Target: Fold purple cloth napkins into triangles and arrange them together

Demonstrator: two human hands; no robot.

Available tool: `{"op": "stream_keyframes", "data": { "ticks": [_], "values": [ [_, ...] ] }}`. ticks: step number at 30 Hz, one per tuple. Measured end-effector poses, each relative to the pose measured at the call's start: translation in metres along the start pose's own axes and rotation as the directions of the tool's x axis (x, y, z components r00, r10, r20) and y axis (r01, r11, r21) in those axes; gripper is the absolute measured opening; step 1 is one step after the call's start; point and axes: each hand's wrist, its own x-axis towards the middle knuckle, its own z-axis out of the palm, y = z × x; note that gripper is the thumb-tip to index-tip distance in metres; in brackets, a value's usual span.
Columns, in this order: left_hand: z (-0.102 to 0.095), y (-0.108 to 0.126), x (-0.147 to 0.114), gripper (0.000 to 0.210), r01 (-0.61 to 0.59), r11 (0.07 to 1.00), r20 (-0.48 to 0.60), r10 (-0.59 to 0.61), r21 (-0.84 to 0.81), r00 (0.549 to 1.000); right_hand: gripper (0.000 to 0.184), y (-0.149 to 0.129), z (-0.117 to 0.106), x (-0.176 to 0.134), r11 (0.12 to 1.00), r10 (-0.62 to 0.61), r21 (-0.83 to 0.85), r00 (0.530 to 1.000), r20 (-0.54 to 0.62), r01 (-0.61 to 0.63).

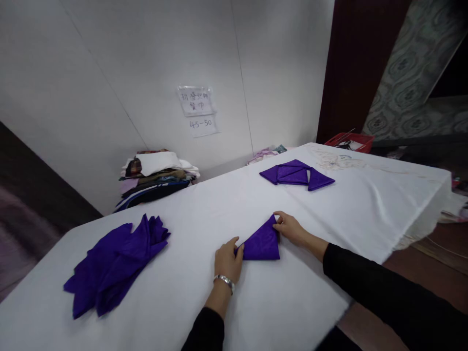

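Note:
A purple cloth napkin [262, 242], folded into a triangle, lies on the white-covered table between my hands. My left hand [228, 260], with a silver bracelet at the wrist, pinches its left corner between thumb and fingers. At the top right corner, my right hand [289, 227] grips the cloth with thumb and fingertips. Farther back lies a folded purple napkin [292, 174] with two pointed ends. Loose, crumpled purple napkins [117, 265] lie in a heap to the left, apart from my left hand.
The white tablecloth [190, 292] hangs over the table's right edge. Behind the table, a stack of folded clothes [157, 175] stands against the wall. Handwritten paper signs [197, 109] are stuck on the wall. A red basket [351, 141] sits past the far right corner.

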Motion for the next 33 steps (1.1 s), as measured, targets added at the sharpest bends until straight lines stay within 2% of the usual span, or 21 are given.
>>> {"op": "stream_keyframes", "data": {
  "ticks": [12,22,29,33],
  "values": [
    [0.003,-0.002,0.001,0.03,-0.035,0.999,-0.014,0.036,0.024,0.999,0.046,-0.009,-0.003,0.004,0.996,-0.054,-0.066,0.998,0.01,0.054],
    [0.0,0.001,0.001,0.032,-0.014,0.998,0.006,0.013,0.06,1.0,0.045,-0.015,-0.004,0.005,0.965,-0.021,-0.26,0.998,0.06,0.036],
    [-0.008,0.002,-0.003,0.031,0.006,0.99,0.04,-0.012,0.141,0.999,0.029,-0.017,-0.004,0.006,0.927,0.018,-0.374,0.999,0.048,0.001],
    [-0.012,0.001,-0.006,0.03,0.025,0.985,0.052,-0.035,0.172,0.998,0.017,-0.015,-0.004,0.007,0.915,-0.009,-0.402,0.998,0.067,0.036]
  ]
}}
